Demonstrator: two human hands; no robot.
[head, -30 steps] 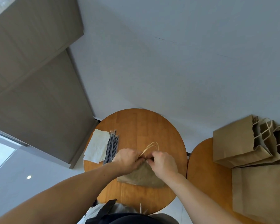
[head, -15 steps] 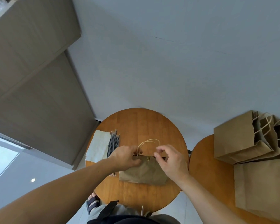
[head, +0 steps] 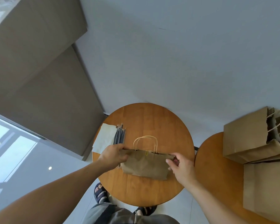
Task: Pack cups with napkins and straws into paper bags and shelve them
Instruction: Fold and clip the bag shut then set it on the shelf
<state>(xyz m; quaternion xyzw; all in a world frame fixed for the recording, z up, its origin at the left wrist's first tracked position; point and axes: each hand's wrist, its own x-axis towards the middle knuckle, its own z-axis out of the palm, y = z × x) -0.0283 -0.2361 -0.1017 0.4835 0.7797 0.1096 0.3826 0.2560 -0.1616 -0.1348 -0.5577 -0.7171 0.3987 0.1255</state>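
Your left hand (head: pixel 113 155) grips the left top corner of the paper bag (head: pixel 144 164), and your right hand (head: pixel 180 165) pinches the right corner, where something small and red shows. The bag sits on the round table (head: pixel 152 120), a yellow clip (head: pixel 146 153) at its mouth. Keep that top edge taut and level, clear of the straws (head: pixel 119 135) just beside your left hand.

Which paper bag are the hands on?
The clipped bag on the middle round table, left hand and right hand at its top corners. The other bags sit untouched on the right-hand table.
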